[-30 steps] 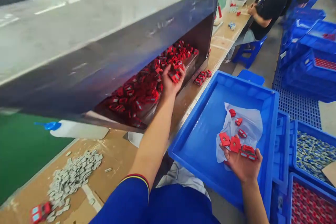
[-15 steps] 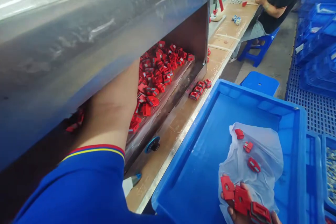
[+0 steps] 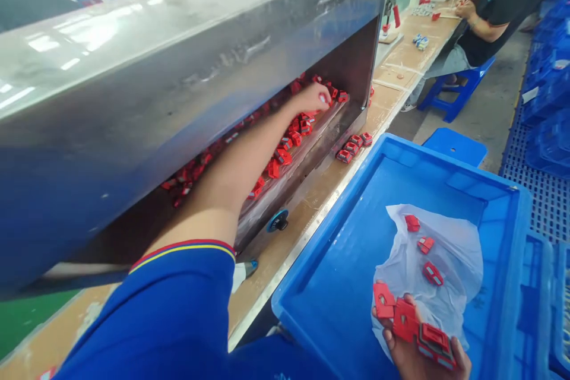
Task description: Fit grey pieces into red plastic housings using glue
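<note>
My left hand (image 3: pixel 317 98) reaches into the open front of a metal box (image 3: pixel 214 71), at the right end of a heap of small red plastic parts (image 3: pixel 294 133) with grey stripes. Its fingers are curled together at a red part, which they mostly hide. Lower right, my right hand (image 3: pixel 407 353) is closed around several red plastic parts (image 3: pixel 405 319), held in a row over a white plastic sheet (image 3: pixel 458 249). On that sheet, inside a blue tray (image 3: pixel 338 261), lie three loose red parts (image 3: pixel 426 245).
Several red parts (image 3: pixel 354 147) stand grouped on the wooden bench (image 3: pixel 307 217) beside the tray. A round black-and-teal knob (image 3: pixel 278 221) is by the box's lower edge. Farther back, a person in black (image 3: pixel 490 29) sits on a blue stool (image 3: pixel 456 92). Blue crates (image 3: pixel 550 101) line the right.
My left hand, hidden inside the box before, has come into sight at the heap's far right end. The view has shifted left. My right hand still holds its red parts.
</note>
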Action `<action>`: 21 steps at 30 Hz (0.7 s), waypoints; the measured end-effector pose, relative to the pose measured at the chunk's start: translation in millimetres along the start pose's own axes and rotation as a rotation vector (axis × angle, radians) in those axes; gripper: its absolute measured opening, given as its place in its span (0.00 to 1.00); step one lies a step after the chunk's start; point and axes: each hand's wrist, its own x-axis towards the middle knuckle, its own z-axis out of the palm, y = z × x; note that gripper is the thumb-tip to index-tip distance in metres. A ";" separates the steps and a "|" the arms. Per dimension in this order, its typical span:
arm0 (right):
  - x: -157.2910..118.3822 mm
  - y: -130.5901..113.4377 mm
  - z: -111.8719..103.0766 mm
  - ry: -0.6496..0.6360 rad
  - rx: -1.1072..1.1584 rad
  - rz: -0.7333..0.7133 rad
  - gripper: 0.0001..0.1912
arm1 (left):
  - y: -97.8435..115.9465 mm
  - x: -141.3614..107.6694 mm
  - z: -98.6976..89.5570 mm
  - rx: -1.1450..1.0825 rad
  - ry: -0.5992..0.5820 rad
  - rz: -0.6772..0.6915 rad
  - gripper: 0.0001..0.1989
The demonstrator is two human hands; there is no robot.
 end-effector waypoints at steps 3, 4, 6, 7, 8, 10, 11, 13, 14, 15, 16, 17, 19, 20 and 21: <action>4.5 0.0 6.0 -0.112 0.063 0.038 0.35 | 21.2 -9.5 26.5 0.170 0.040 0.040 0.15; 3.1 -0.1 9.1 -0.151 0.071 0.035 0.33 | 25.6 -14.3 32.7 0.197 0.068 0.034 0.16; -1.5 -1.2 15.6 -0.206 0.075 0.021 0.32 | 30.0 -24.3 37.2 0.209 0.122 0.008 0.18; -3.6 -2.8 19.2 -0.222 0.074 0.010 0.31 | 31.0 -29.1 36.0 0.214 0.139 0.000 0.19; -5.0 -5.8 23.1 -0.234 0.070 -0.006 0.31 | 32.2 -33.8 33.5 0.219 0.147 -0.004 0.20; -4.6 -16.8 33.9 -0.256 0.040 -0.049 0.31 | 37.8 -44.3 29.8 0.226 0.154 -0.022 0.23; -2.8 -24.8 41.6 -0.269 0.014 -0.075 0.32 | 42.7 -50.7 30.6 0.230 0.165 -0.051 0.25; 3.9 -43.1 63.0 -0.306 -0.059 -0.134 0.34 | 55.3 -66.6 39.8 0.235 0.196 -0.128 0.29; 8.2 -51.8 76.7 -0.326 -0.099 -0.165 0.34 | 61.4 -75.8 47.7 0.237 0.210 -0.162 0.30; 12.7 -58.8 91.7 -0.342 -0.133 -0.198 0.34 | 66.5 -85.4 56.7 0.235 0.199 -0.169 0.31; 16.9 -63.6 107.3 -0.354 -0.159 -0.231 0.34 | 69.7 -94.8 65.9 0.233 0.183 -0.172 0.29; 20.4 -65.7 122.5 -0.362 -0.182 -0.260 0.33 | 70.7 -103.7 74.0 0.231 0.173 -0.186 0.27; 24.2 -62.6 147.4 -0.381 -0.223 -0.289 0.33 | 66.8 -118.6 84.2 0.221 0.184 -0.209 0.26; 24.5 -58.7 155.7 -0.394 -0.244 -0.289 0.33 | 62.8 -124.5 85.7 0.215 0.198 -0.214 0.26; 24.0 -54.4 160.8 -0.408 -0.266 -0.281 0.32 | 58.3 -129.2 84.8 0.208 0.214 -0.214 0.26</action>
